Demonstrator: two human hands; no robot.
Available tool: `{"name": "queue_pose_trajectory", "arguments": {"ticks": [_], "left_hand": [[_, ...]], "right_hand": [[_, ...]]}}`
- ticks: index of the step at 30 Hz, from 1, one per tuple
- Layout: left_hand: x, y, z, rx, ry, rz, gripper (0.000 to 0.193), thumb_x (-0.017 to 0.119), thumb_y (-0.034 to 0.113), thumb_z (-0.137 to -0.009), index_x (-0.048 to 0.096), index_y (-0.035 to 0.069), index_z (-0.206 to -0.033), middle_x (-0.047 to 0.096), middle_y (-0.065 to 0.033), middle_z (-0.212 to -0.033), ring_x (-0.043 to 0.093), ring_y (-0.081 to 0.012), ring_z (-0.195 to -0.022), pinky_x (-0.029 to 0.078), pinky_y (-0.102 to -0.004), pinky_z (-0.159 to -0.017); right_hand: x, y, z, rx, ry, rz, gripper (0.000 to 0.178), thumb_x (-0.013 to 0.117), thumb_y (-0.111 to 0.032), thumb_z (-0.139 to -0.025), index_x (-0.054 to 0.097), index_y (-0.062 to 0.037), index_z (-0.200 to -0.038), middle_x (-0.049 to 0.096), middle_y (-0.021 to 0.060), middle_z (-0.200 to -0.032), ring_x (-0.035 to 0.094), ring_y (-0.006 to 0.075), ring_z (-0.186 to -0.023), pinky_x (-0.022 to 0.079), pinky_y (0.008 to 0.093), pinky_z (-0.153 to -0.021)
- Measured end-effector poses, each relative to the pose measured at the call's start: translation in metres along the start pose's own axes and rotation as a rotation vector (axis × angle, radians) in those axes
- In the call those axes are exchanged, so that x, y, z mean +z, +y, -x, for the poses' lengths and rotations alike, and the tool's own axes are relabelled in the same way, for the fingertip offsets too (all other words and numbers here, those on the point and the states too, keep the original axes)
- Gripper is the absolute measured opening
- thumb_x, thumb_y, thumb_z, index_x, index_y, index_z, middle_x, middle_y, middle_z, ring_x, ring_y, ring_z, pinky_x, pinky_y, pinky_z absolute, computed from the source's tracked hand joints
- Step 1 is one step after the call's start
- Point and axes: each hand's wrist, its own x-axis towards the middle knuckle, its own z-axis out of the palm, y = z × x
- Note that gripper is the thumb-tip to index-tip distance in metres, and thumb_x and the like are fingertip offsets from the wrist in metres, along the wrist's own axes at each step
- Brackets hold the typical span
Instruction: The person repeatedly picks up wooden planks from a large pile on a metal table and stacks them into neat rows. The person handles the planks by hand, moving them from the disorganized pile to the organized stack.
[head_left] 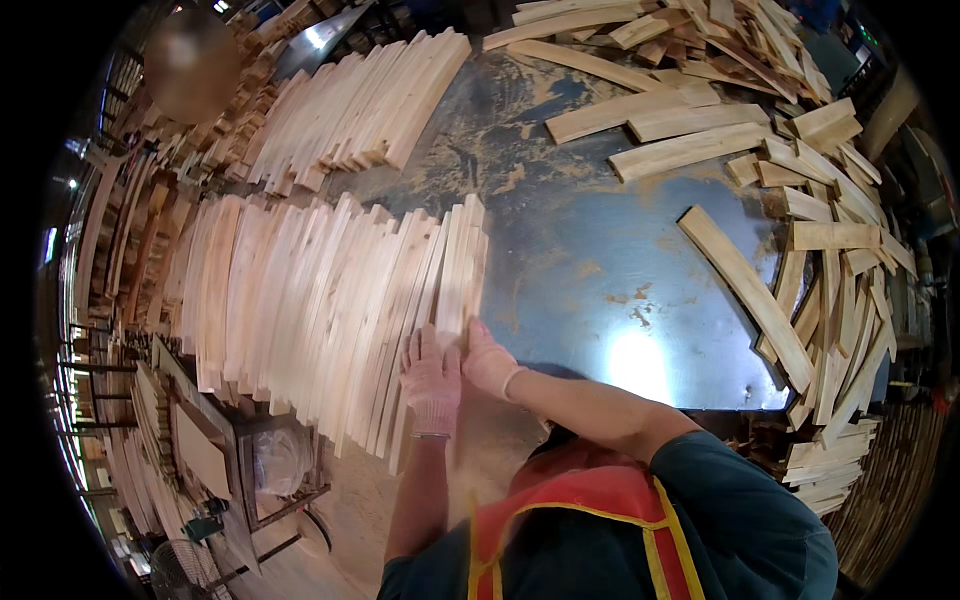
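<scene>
My left hand [433, 382], in a pale pink glove, lies on the near part of a row of light wooden boards [310, 300], its fingers stretched out along them. At the right end of that row, my right hand [490, 364], gloved alike, presses against the outer side of the last board [465, 260]. Its fingers are bent close around the board's edge, and some are hidden. The row's boards stand side by side, their far and near ends uneven.
Another row of boards [365, 105] lies farther back on the metal table [570, 270], which has sawdust on it. Loose boards [690, 125] pile up at the far right, and one long board [748, 297] lies slanted near the table's right edge. A metal-framed stand [240, 470] is at the lower left.
</scene>
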Motion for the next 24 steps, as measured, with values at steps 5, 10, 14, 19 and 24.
{"name": "queue_pose_trajectory", "arguments": {"ticks": [5,10,14,19,24], "left_hand": [[0.02,-0.052,-0.005,0.204,0.07,-0.424,0.077,0.067,0.044,-0.096,0.044,0.007,-0.159,0.043,-0.0213,-0.163,0.037,-0.0418,-0.152,0.028,-0.051,-0.127],[-0.002,-0.012,0.009,0.006,-0.041,-0.256,0.091,0.073,0.054,-0.088,0.042,0.008,-0.161,0.039,-0.0162,-0.167,0.033,-0.0399,-0.154,0.024,-0.055,-0.128],[0.016,0.047,0.009,0.23,-0.059,-0.305,0.096,0.075,0.052,-0.087,0.037,0.009,-0.164,0.033,-0.0153,-0.17,0.028,-0.039,-0.157,0.021,-0.0521,-0.13],[0.057,0.165,0.02,0.623,-0.152,-0.186,0.094,0.078,0.048,-0.084,0.041,0.008,-0.16,0.038,-0.0171,-0.164,0.036,-0.0376,-0.151,0.031,-0.0506,-0.123],[0.093,0.27,0.032,0.641,-0.198,-0.125,0.095,0.081,0.048,-0.081,0.043,0.008,-0.157,0.043,-0.0165,-0.156,0.042,-0.0416,-0.143,0.04,-0.0538,-0.114]], "right_hand": [[-0.057,0.018,-0.01,-0.125,-0.247,-0.164,0.058,0.067,-0.025,-0.09,0.054,-0.0007,-0.14,0.07,0.025,-0.118,0.063,0.0414,-0.121,0.051,0.0442,-0.099],[-0.228,0.131,0.083,0.069,0.698,0.37,0.063,0.07,-0.034,-0.088,0.056,-0.0042,-0.141,0.061,0.0254,-0.138,0.058,0.043,-0.126,0.046,0.0501,-0.109],[-0.336,0.247,0.196,0.364,0.953,0.812,0.062,0.073,-0.035,-0.082,0.058,-0.0069,-0.135,0.063,0.0211,-0.127,0.056,0.0384,-0.129,0.041,0.0529,-0.111],[-0.348,0.214,0.219,0.58,0.343,0.694,0.075,0.076,-0.051,-0.078,0.054,-0.0076,-0.134,0.072,0.0188,-0.106,0.07,0.038,-0.106,0.053,0.0471,-0.096],[-0.384,0.22,0.182,0.131,0.983,0.189,0.071,0.08,-0.045,-0.081,0.057,0.0008,-0.13,0.067,0.0272,-0.121,0.065,0.0453,-0.114,0.053,0.048,-0.099]]}}
